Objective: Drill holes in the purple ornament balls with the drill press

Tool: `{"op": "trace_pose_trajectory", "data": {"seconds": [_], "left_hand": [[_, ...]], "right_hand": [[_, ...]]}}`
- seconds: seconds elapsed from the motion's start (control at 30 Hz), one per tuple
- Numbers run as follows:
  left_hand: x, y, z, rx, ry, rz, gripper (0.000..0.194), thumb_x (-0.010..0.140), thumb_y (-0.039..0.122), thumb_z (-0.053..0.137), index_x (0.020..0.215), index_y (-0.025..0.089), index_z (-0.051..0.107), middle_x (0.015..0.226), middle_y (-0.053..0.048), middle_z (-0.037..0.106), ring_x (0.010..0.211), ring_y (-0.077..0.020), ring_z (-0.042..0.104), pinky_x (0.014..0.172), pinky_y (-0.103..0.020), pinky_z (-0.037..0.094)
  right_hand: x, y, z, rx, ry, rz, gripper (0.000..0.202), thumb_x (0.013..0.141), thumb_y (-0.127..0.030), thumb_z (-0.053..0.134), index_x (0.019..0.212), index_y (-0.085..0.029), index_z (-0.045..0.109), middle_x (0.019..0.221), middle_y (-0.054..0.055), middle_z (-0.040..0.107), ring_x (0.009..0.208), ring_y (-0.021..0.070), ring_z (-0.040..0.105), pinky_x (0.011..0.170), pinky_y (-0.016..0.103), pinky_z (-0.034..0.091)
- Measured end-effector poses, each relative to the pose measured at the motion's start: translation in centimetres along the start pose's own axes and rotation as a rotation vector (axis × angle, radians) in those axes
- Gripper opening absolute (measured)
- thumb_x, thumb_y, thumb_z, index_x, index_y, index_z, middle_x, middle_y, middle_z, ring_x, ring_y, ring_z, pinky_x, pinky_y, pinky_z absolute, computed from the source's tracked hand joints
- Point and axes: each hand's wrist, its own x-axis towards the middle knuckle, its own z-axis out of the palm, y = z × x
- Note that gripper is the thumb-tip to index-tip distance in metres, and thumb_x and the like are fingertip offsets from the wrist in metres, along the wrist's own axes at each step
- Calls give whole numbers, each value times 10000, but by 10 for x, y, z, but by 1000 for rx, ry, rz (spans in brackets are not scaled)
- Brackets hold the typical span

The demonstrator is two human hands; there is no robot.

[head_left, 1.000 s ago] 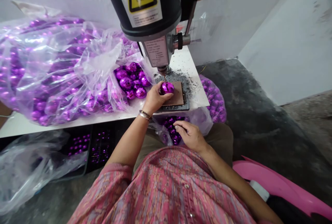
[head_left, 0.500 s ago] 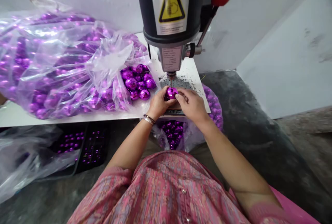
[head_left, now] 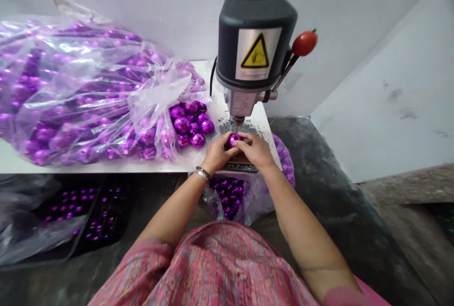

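Note:
A shiny purple faceted ball [head_left: 234, 140] sits under the bit of a black drill press [head_left: 257, 50]. My left hand [head_left: 218, 151], with bracelets at the wrist, grips the ball from the left. From the right, the fingers of my right hand [head_left: 257, 150] close on the same ball. The drill bit [head_left: 237, 128] is just above the ball's top; whether they touch is too small to tell. Beneath my hands is the metal base [head_left: 239, 167] of the press. Loose purple balls [head_left: 193, 126] spill from a bag's mouth to the left of my left hand.
A big clear bag [head_left: 88, 93] of purple balls covers the left of the white table [head_left: 106, 168]. Another bag of balls [head_left: 229, 197] hangs below the front edge. Dark trays [head_left: 76, 249] with purple pieces are at lower left. A red-knobbed lever [head_left: 304, 43] sticks out right.
The view has shifted, so the whole drill head now shows and appears smaller. Both hands remain on the ball under the bit.

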Motion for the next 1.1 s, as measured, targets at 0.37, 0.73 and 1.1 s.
{"op": "trace_pose_trajectory", "data": {"seconds": [0.37, 0.73, 1.1], "left_hand": [[-1, 14, -3, -1, -37, -120, 349, 805, 361, 712, 1113, 202, 667, 1015, -37, 735, 923, -216, 661, 823, -308, 491], [-4, 13, 1, -5, -4, -122, 357, 797, 340, 729, 1128, 217, 677, 1064, -45, 738, 971, -228, 663, 873, -323, 489], [-9, 7, 8, 53, 27, -91, 527, 833, 378, 723, 1320, 214, 608, 1227, -99, 705, 1109, -279, 646, 931, -363, 490]], "right_hand": [[16, 3, -67, 232, 217, -142, 564, 925, -602, 415, 1155, -134, 631, 926, 59, 666, 646, -4, 516, 595, 121, 423], [77, -74, -146, 273, 433, -165, 360, 933, -396, 494, 1063, -69, 571, 888, 32, 601, 626, -37, 450, 612, 133, 341], [87, -72, -139, 117, 477, -177, 208, 961, -243, 372, 896, -103, 511, 704, -20, 503, 609, -32, 419, 647, 158, 317]]}}
